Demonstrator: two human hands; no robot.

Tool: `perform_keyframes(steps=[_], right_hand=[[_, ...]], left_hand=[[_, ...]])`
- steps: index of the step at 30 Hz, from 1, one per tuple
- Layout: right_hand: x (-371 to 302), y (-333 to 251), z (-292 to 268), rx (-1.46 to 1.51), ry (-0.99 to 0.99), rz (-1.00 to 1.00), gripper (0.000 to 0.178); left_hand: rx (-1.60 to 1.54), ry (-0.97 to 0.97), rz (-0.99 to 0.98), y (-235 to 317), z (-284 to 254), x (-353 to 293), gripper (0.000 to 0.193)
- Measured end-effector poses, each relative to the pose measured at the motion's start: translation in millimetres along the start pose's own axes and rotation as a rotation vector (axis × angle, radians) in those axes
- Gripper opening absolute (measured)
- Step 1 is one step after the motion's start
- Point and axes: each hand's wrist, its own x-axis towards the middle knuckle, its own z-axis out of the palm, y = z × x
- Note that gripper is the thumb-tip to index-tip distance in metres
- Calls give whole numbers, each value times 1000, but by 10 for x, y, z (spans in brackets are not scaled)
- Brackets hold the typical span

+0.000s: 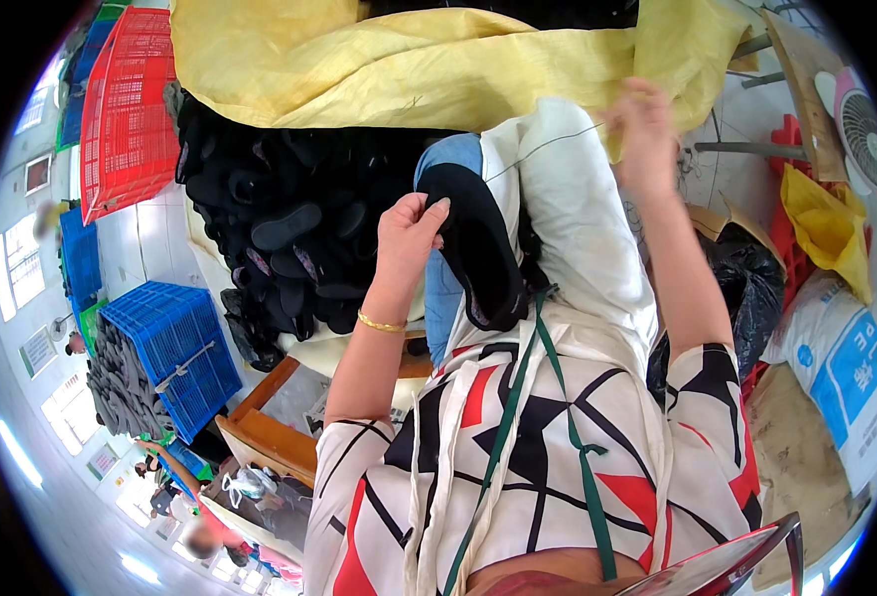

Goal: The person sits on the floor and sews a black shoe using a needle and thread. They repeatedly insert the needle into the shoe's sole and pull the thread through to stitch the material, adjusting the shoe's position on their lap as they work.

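Observation:
A black cloth shoe (480, 228) lies across my lap, its opening facing up. At its upper left edge my left hand (409, 233) is closed, thumb over the rim, gripping it. From the shoe's far end a dark thread (550, 145) runs taut up and to the right. My right hand (645, 137) is raised above my white-covered knee with bent fingers closed on the thread's far end. Motion smears that hand a little, and any needle in it is too small to make out.
Beyond my lap at left is a large heap of black shoes (290, 228), with yellow sheeting (409, 74) behind it. Red (126, 114) and blue crates (185, 348) stand further left. At right are a black plastic bag (746, 278), a white sack (836, 363) and a fan (866, 129).

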Motion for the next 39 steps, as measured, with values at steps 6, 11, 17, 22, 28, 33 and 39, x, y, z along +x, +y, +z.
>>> perform_keyframes(steps=[6,11,17,22,28,33,39], right_hand=[[-651,303,597,-951,-776,-615,22],[-612,355,762,-1089,-824,-541,15],[-727,209,1133,-90,-441,65,23],[-963,250,1382,535,-464,566,32],[-1132,-87,1291,577,-393,592,34],[-1610,-292,1019,328,-500,317,29],[-1737,-305,441,69,-550,398,27]], left_hand=[[634,350,527,70,113,-124,12],[1127,213,881,86,87,-268,35],[1005,312,805,81,258,-321,43],[990,289,729,-19,162,-213,47],[1047,190,979,-29,-14,-98,41],[962,-6,1063,2,61,-54,40],[806,-256,776,-299,434,-233,39]])
